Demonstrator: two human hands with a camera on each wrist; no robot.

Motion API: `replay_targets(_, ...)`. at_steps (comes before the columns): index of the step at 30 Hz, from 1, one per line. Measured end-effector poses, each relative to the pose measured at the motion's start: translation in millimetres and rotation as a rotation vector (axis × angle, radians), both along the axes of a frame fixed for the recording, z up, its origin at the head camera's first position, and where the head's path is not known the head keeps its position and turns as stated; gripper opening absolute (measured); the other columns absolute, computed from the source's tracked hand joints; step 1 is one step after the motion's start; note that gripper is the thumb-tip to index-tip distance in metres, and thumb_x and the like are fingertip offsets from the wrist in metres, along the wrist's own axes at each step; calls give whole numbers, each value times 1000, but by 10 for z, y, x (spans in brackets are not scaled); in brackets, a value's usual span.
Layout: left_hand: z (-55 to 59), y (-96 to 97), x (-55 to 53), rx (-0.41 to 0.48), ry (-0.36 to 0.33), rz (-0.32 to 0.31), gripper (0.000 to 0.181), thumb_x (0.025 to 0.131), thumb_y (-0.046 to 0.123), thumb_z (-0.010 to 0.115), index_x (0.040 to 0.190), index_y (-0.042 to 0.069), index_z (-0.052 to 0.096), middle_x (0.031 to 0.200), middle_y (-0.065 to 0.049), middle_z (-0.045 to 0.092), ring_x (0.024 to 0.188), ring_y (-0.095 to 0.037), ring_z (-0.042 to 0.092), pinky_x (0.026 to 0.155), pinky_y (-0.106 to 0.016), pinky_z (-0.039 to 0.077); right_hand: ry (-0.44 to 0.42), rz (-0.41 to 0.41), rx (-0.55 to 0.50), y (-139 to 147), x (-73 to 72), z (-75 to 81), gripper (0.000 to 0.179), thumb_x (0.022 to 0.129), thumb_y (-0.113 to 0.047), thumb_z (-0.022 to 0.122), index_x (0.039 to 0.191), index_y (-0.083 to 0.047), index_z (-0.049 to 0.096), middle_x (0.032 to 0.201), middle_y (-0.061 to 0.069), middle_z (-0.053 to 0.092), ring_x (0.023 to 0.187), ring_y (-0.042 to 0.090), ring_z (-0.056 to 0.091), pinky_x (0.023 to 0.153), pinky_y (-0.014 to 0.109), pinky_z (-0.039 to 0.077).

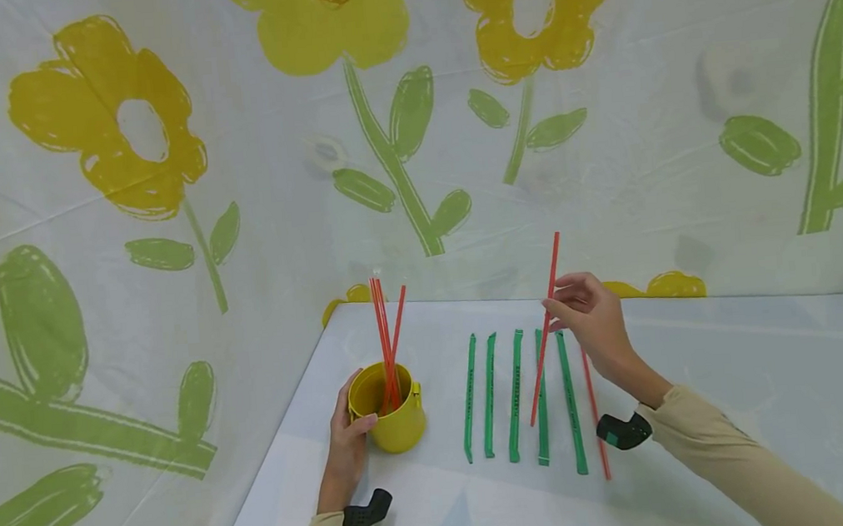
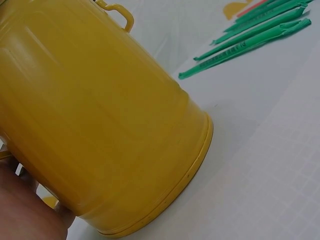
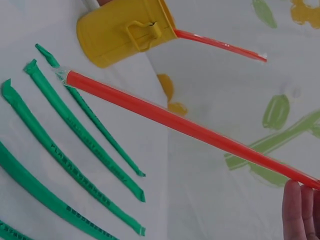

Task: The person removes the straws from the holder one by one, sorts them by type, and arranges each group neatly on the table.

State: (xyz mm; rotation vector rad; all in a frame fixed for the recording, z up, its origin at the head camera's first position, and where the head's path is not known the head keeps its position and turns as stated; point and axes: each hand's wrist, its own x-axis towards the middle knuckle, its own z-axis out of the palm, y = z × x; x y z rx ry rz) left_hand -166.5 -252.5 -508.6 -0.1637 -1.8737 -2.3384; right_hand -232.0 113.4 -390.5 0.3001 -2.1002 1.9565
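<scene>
My left hand (image 1: 350,436) grips the side of a yellow metal pot (image 1: 400,429), thumb at its rim. Several red straws (image 1: 383,341) stand in the pot and lean against its edge. Between thumb and fingers, my right hand (image 1: 593,315) pinches another red straw (image 1: 545,329), held up slantwise over the table. In the right wrist view this straw (image 3: 165,117) shows a clear wrapper at its end. Below it lie several green paper-wrapped straws (image 1: 516,397) in a row. One more red straw (image 1: 596,423) lies to the right of the row.
The white table (image 1: 765,400) runs back to a hanging cloth (image 1: 643,127) printed with yellow flowers, which also covers the left side. A small handle (image 3: 142,35) sticks out from the pot's side. Black wrist cameras (image 1: 368,510) sit on both forearms.
</scene>
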Motion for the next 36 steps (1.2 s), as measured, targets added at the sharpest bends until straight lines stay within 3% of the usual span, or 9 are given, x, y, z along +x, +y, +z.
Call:
replay_targets(22,-8,-6,-7,-4,8,0,72,76,5,54,144,13,33,144,-8,34,128,-25,31,106,-26,30,-113,-64,20,247,-6,-209,42,88,-25,66,118,0,50,95,4,61,76,11,63,66,28,56)
replay_targets(36,-11,-9,-3,2,24,-12,70,78,6,54,144,12,33,144,-10,33,128,-26,30,107,-29,28,-184,-108,136,452,-20,-320,49,90,-34,62,125,-2,50,102,8,60,77,8,63,66,25,55)
